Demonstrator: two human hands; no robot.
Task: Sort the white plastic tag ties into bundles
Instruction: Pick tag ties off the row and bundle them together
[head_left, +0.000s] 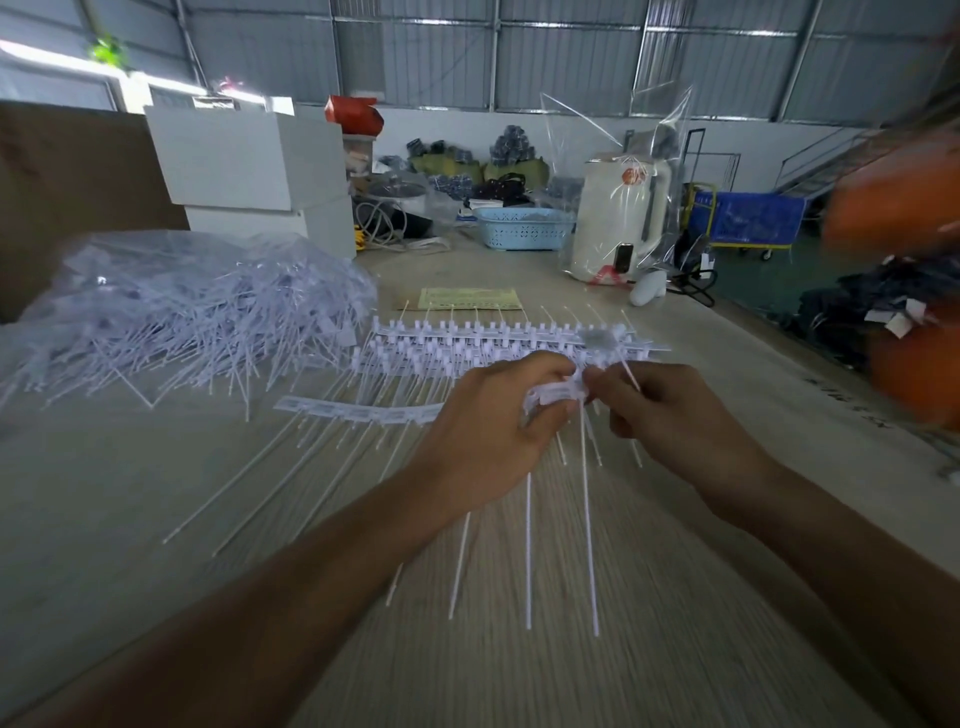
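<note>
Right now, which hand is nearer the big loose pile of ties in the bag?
Left. The left hand is to the right of the pile, and the right hand lies farther right, beyond the left.

Left hand (483, 441) and right hand (670, 415) pinch a bunch of white ties (550, 397) above the table (156, 493)

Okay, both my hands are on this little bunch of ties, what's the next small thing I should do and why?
Probably pull the single tie pinched in your right hand into the bunch your left hand grips, lining its head up with the others. The tails hang unevenly below your hands, so the bunch looks unfinished, and the neat row of ties on the table lies just beyond.
</note>
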